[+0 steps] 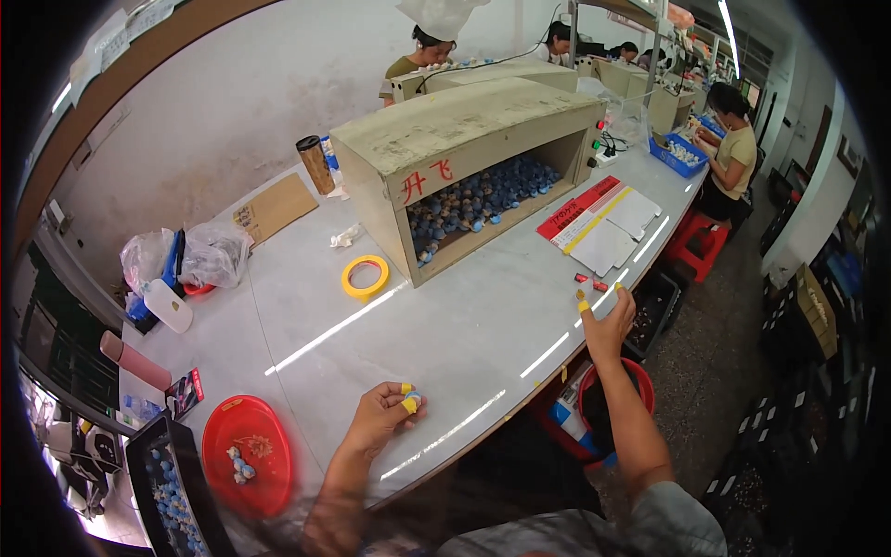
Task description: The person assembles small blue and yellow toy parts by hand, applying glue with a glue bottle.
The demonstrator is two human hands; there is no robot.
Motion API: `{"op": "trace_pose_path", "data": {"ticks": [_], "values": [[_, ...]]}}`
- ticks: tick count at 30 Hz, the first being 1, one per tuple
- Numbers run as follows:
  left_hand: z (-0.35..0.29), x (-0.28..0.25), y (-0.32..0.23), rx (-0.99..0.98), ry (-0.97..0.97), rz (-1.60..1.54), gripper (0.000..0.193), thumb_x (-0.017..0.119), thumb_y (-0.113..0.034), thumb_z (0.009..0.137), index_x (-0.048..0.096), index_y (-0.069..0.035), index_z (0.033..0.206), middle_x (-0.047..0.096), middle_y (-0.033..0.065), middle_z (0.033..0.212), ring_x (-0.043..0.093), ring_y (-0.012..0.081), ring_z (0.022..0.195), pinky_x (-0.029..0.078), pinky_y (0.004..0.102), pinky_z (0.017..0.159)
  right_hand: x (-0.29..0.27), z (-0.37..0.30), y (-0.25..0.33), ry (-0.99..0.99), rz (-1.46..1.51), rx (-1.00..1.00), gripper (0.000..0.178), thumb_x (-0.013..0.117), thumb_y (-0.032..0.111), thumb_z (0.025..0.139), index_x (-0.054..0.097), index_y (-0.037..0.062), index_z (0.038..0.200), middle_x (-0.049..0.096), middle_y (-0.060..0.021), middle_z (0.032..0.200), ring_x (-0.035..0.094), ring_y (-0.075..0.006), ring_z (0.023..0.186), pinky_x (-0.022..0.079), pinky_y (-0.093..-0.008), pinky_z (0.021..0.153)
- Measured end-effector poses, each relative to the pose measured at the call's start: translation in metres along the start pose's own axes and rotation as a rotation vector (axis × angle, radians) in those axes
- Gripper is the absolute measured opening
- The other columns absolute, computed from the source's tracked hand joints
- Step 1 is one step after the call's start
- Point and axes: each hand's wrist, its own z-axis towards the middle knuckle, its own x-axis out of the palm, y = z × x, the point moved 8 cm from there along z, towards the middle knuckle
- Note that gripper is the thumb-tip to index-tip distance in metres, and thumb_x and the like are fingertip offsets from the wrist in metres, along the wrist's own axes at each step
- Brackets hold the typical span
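My left hand (379, 418) is closed over the near part of the table, with yellow tape on its fingertips. Its thumb and fingers pinch a small blue piece (415, 396), mostly covered by them. Out to the right, my right hand (608, 327) is raised by the table's edge, its taped thumb and fingers spread apart. Just beyond those fingers lies a small red tube-like item (591, 282). On the left, a red round tray (249, 492) carries several small blue-and-beige pieces (240, 465).
A beige box-shaped housing (464, 121) holds a heap of blue pieces (483, 197). Nearby are yellow tape (365, 277), red-and-white cards (603, 226) and cardboard (276, 206). A black bin (153, 436) stands left; a red bucket (640, 376) sits below the edge. Co-workers sit farther back.
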Motion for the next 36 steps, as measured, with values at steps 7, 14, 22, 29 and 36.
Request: {"op": "trace_pose_path", "data": {"ticks": [7,14,22,29,36], "values": [[0.004,0.002,0.007,-0.011,0.032,-0.019,0.034,0.066,-0.005,0.089,0.054,0.003,0.12,0.069,0.0124,0.105,0.068,0.0176,0.086,0.051,0.0232,0.067,0.023,0.015,-0.013,0.066,-0.115,-0.073,0.049,0.073,0.02,0.078,0.049,0.0045,0.118,0.043,-0.0202,0.136,0.029,-0.0404,0.136,0.02,-0.0529,0.112],[0.001,0.001,0.005,-0.043,0.037,-0.007,0.036,0.066,-0.004,0.089,0.054,0.003,0.122,0.069,0.0118,0.106,0.068,0.0164,0.086,0.05,0.0222,0.067,0.024,0.002,0.023,0.029,0.132,-0.274,0.025,0.068,0.009,0.078,0.057,0.0037,0.1,0.06,-0.0163,0.118,0.046,-0.0402,0.125,0.032,-0.0507,0.106],[0.003,0.003,0.006,-0.037,0.041,-0.026,0.032,0.066,-0.004,0.089,0.056,0.002,0.119,0.069,0.0126,0.104,0.068,0.0157,0.083,0.051,0.0213,0.065,0.044,-0.006,0.045,0.275,-0.01,-0.16,0.032,0.071,0.014,0.074,0.059,0.0032,0.102,0.064,-0.0144,0.096,0.059,-0.0338,0.093,0.041,-0.0458,0.089],[0.002,0.0,0.008,-0.044,0.044,-0.044,0.035,0.067,-0.005,0.089,0.056,0.004,0.122,0.069,0.011,0.104,0.068,0.0149,0.084,0.05,0.0203,0.066,0.058,-0.001,0.07,0.325,-0.213,-0.294,0.041,0.072,0.022,0.073,0.06,0.0032,0.108,0.06,-0.0136,0.107,0.051,-0.0315,0.107,0.037,-0.0433,0.091],[0.0,0.005,0.005,-0.048,0.055,-0.014,0.037,0.069,-0.008,0.089,0.058,0.003,0.122,0.069,0.0064,0.102,0.067,0.0119,0.085,0.049,0.0183,0.066,0.06,-0.006,0.064,0.362,-0.057,-0.29,0.042,0.07,0.015,0.075,0.057,0.0023,0.113,0.06,-0.016,0.104,0.053,-0.0344,0.099,0.04,-0.0442,0.089]]}}
